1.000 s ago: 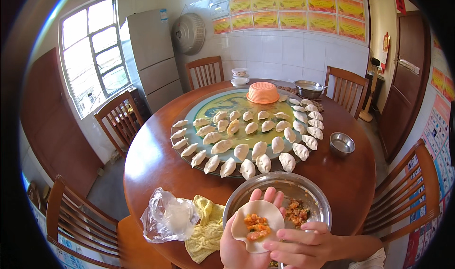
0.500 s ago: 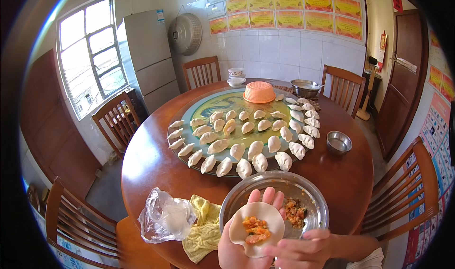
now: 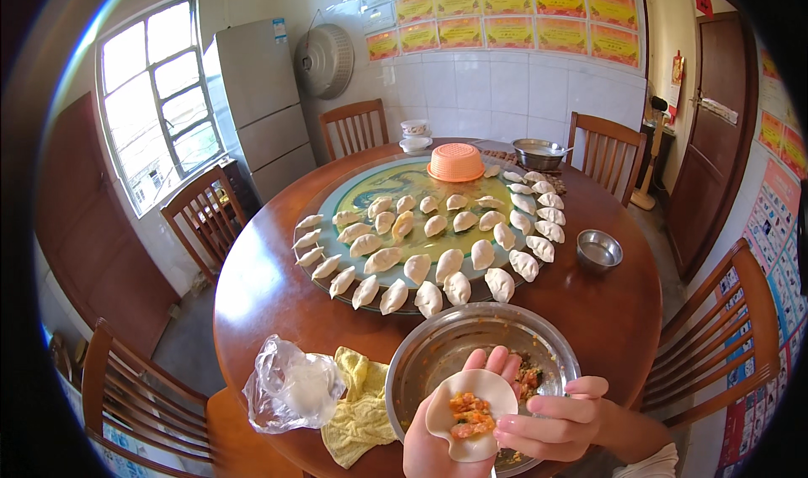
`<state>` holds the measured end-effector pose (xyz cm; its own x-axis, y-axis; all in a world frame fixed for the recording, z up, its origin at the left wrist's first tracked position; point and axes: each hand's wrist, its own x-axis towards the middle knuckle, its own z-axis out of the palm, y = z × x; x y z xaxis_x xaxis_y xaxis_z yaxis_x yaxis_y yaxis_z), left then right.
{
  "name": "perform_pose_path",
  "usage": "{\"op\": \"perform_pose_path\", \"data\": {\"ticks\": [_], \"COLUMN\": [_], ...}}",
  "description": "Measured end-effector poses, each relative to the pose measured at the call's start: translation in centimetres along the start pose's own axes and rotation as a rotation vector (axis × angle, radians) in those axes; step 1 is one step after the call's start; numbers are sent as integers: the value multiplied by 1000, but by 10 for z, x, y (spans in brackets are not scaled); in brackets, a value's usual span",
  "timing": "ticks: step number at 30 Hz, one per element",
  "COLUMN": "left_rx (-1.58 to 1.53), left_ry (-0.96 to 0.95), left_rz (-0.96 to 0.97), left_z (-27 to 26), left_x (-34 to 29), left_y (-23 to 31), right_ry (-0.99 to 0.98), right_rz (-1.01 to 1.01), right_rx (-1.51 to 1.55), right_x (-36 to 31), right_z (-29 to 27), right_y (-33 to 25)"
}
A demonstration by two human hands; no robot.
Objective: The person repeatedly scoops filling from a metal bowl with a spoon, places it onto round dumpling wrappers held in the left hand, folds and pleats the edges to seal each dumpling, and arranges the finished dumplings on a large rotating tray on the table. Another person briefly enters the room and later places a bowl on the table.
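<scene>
My left hand (image 3: 427, 451) cradles a round dumpling wrapper (image 3: 440, 421), its palm up under the dough and its fingertips showing beyond the far edge. A small heap of orange-red filling (image 3: 471, 416) lies in the wrapper's middle. From the right, my right hand (image 3: 560, 421) reaches in with bent fingers, its fingertips at the wrapper's right edge. The hands are above the near part of a wide steel basin (image 3: 431, 341), where more chopped filling (image 3: 528, 380) shows, partly hidden by my hands.
Several shaped dumplings (image 3: 383, 260) ring the glass turntable (image 3: 337, 199) on the round wooden table (image 3: 252, 297). An orange basket (image 3: 456, 162) sits upside down farther back. Left of the basin lie a yellow cloth (image 3: 360, 406) and a clear plastic bag (image 3: 295, 385); a small steel bowl (image 3: 599, 251) stands right.
My left hand and the wrapper have shifted slightly right and tilted. My right hand has risen, and its fingers have come to the wrapper's right edge.
</scene>
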<state>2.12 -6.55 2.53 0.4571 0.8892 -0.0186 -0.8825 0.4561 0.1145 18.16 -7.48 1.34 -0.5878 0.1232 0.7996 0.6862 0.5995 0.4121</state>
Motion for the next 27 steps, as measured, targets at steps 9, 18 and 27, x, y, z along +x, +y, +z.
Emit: {"op": "perform_pose_path", "data": {"ticks": [9, 18, 27], "left_rx": [16, 65, 116], "left_ry": [-80, 25, 36], "left_rz": [-165, -257, -260], "left_z": [-15, -21, -19], "left_x": [-3, -7, -5], "left_y": [2, -6, -4], "right_ry": [-127, -446, -457], "right_rz": [269, 460, 498], "right_rx": [296, 580, 599], "right_x": [26, 53, 47], "right_z": [-5, 1, 6], "right_y": [7, 22, 21]}}
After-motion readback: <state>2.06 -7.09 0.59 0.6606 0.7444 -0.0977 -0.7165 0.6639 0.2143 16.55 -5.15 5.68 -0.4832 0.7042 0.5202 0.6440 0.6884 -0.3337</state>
